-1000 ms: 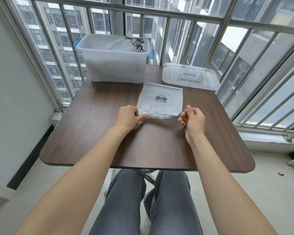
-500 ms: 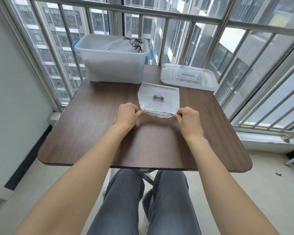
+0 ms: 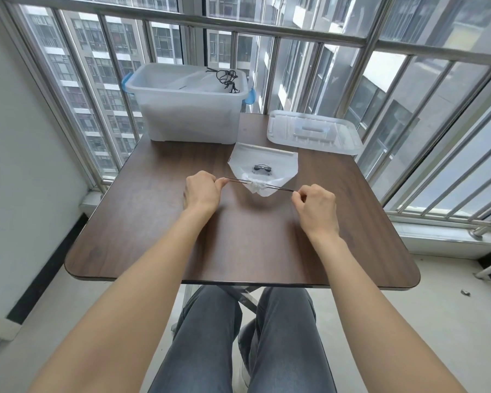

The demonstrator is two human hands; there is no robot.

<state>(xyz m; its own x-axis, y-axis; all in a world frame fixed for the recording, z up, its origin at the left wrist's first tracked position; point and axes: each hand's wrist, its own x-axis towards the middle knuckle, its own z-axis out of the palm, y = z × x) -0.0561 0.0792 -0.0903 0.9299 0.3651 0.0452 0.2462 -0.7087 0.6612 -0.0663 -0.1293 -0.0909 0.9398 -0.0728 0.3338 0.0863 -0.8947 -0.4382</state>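
A white drawstring bag (image 3: 278, 165) lies flat on the brown table (image 3: 238, 245), just in front of the clear plastic box (image 3: 187, 114) and off its right front corner. The mouth of the bag, on the side away from the box, is bunched into a tight pucker on a thin dark string (image 3: 281, 188), which runs taut out to both sides. A small black print (image 3: 262, 167) sits in the middle of the bag.

The left hand (image 3: 201, 191) is curled and pinches one end of the string between thumb and forefinger. The right hand (image 3: 316, 205), further from the box, pinches the other end the same way.

The box stands open with black cords (image 3: 227, 79) heaped at its back right corner. Its lid (image 3: 313, 134) lies flat on the table to the right of the box.
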